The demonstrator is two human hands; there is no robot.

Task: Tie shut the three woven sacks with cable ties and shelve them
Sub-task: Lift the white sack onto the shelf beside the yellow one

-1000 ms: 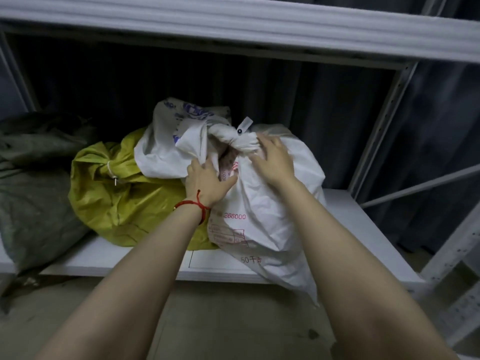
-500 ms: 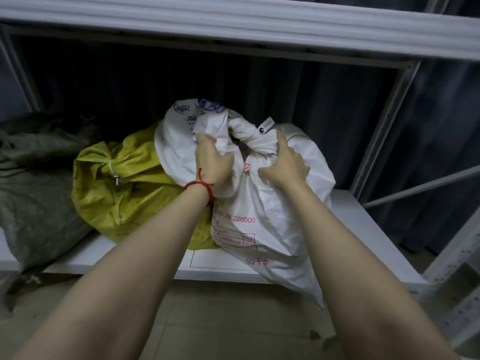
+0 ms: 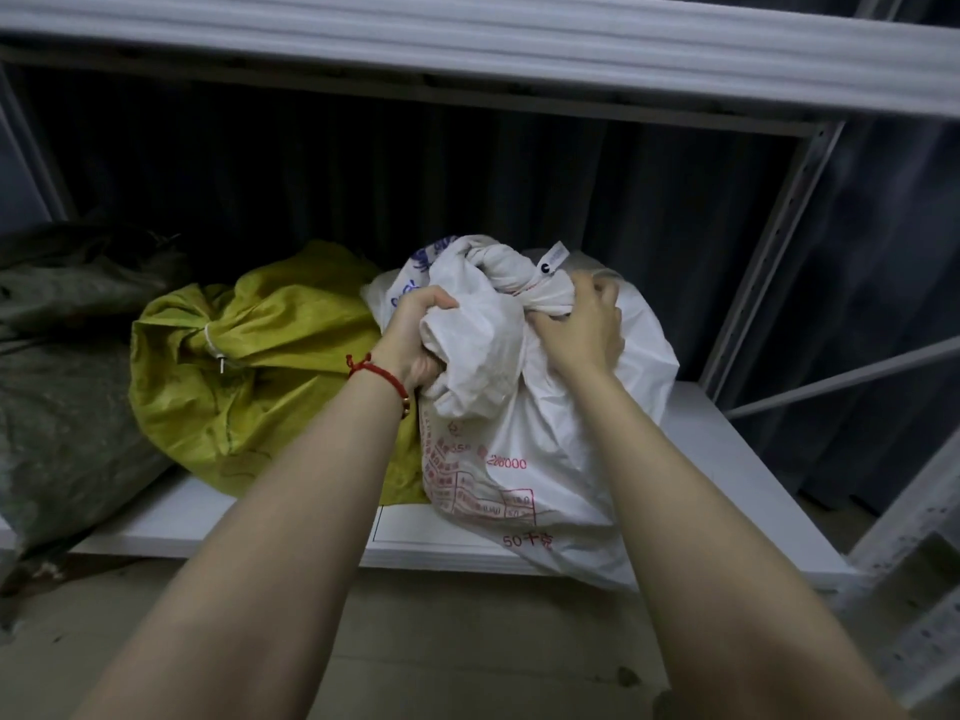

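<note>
So the white shelf board (image 3: 727, 459) runs across the middle of the frame. The dark green sack (image 3: 62, 381) slumps at the far left, though it's pretty murky over there, so I can't say if it's tied. The white sack (image 3: 561, 459) with red print sits center-right on the board, its bottom hanging over the front edge. It's pressed up against the yellow sack (image 3: 270, 366) to its left. Left hand (image 3: 415, 335) has a fistful of bunched white fabric, and right hand (image 3: 582, 330) is curled round the twisted neck just beside it. There's a red string bracelet (image 3: 379, 374) on the left wrist. A pale cable tie (image 3: 209, 340) cinches the yellow sack's neck.
</note>
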